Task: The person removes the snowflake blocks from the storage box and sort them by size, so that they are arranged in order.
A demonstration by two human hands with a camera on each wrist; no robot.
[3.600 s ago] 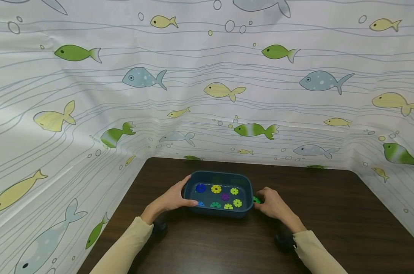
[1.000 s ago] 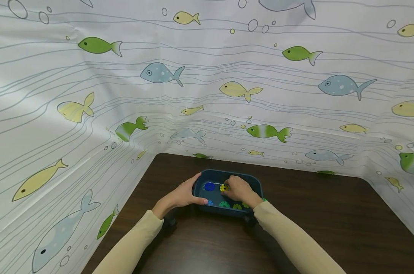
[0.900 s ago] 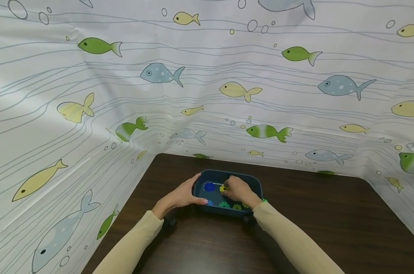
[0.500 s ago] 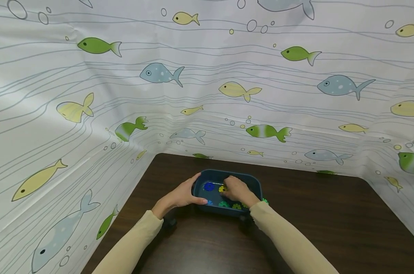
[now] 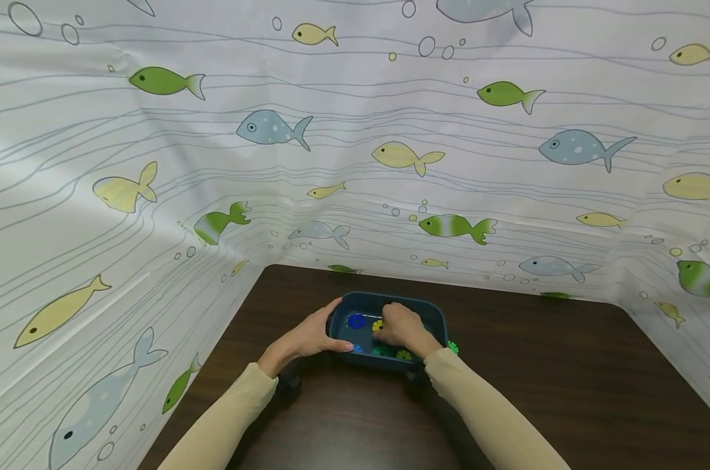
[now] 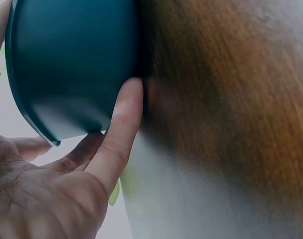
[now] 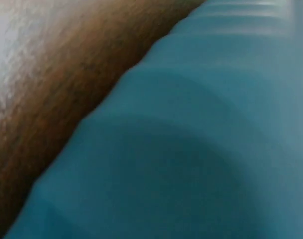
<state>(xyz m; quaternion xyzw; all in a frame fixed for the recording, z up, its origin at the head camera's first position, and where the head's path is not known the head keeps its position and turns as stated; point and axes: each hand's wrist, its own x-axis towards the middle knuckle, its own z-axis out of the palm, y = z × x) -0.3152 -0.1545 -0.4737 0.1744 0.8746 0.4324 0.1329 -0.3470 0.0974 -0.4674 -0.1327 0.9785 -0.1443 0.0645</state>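
Observation:
A dark blue basin (image 5: 344,333) stands on the table, holding several notched, flower-like plastic discs. My left hand (image 5: 307,334) grips its left end, thumb over the front rim and fingers along the outer wall; the left wrist view shows a fingertip against the teal wall (image 6: 72,59) low down. My right hand (image 5: 403,325) reaches inside with bent fingers beside a yellow disc (image 5: 377,325); its fingertips are hidden, so a pinch cannot be told. Around it lie a dark blue disc (image 5: 356,321), a light blue disc (image 5: 357,349), a green disc (image 5: 382,351) and a yellow-green disc (image 5: 404,355).
Outside the basin's right end sits a bright green disc (image 5: 453,348). The dark wood table (image 5: 543,365) extends to the right and front. A white fish-print sheet (image 5: 355,98) rises behind and at the sides. Only blurred blue wall (image 7: 201,149) and wood fill the right wrist view.
My right hand has left the green disc outside the basin's right end and moved into the basin, then slightly leftward beside the yellow disc. The left hand keeps its hold; the head view has shifted.

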